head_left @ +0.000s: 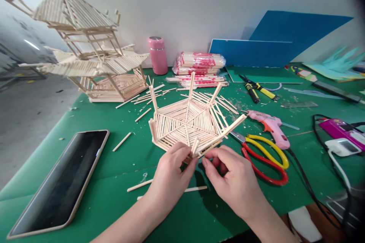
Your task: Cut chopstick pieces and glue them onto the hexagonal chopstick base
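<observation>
A six-sided base of pale wooden sticks is in front of me, with short stick posts rising from its corners. My left hand pinches the near corner around a short upright post. Just to its right, my right hand has thumb and forefinger closed together at the base's near edge; whatever they hold is too small to make out. Loose sticks lie on the table beneath my left wrist. Red-and-yellow-handled scissors rest beside my right hand, their blades reaching toward the base.
A stick pagoda model stands at the back left. A phone lies at left. Behind are a pink flask and wrapped stick bundles. Pliers, a pink glue gun and its cable occupy the right.
</observation>
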A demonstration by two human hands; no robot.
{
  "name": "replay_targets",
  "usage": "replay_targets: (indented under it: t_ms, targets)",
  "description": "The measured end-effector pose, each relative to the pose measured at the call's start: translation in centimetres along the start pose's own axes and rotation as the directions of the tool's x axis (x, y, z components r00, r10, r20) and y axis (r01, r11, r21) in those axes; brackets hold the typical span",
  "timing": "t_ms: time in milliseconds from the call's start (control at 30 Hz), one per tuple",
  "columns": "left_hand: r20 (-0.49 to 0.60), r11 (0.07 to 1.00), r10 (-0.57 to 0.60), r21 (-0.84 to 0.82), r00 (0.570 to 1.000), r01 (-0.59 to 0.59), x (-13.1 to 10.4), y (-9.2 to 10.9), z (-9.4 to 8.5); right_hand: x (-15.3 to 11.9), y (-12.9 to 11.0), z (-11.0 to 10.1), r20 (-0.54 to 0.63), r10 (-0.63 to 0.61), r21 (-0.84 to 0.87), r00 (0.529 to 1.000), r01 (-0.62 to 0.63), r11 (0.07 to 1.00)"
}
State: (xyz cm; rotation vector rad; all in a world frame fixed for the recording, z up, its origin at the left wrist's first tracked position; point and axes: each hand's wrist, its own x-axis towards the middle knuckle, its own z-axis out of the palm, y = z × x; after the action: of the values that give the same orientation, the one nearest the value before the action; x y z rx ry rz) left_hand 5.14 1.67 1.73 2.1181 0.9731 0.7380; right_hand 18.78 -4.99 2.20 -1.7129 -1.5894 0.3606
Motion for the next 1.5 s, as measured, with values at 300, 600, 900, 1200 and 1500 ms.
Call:
replay_targets:
  t_ms: [300,600,900,1200,1500]
  targets:
    - [-0.028,1.0,0.015,0.022,0.999,-0.014,-0.2,-0.2,0.2,0.5,0.1,0.8,-0.028,-0.033,0.011,0.999,0.034,0.999]
    - [-0.037,1.0,0.025,0.009,0.999,-0.025,-0.1,0.0,0.2,0.2,0.6,1.4,-0.075,-0.088,0.058,0.993,0.093,0.994]
    - [-0.007,1.0,0.009,0.005,1.0,-0.009,-0.1,-0.3,0.3,0.3,0.8,1.6,-0.098,-0.111,0.048,0.989,0.116,0.992]
    - [0.012,1.0,-0.022,-0.001,1.0,0.022,-0.1,-0.3,0.2,0.4,0.7,1.7,-0.1,-0.126,0.062,0.987,0.132,0.989]
    - [0.015,1.0,-0.024,0.006,1.0,0.024,0.0,-0.2,0.1,0.3,0.6,1.6,-0.09,-0.115,0.05,0.989,0.12,0.992]
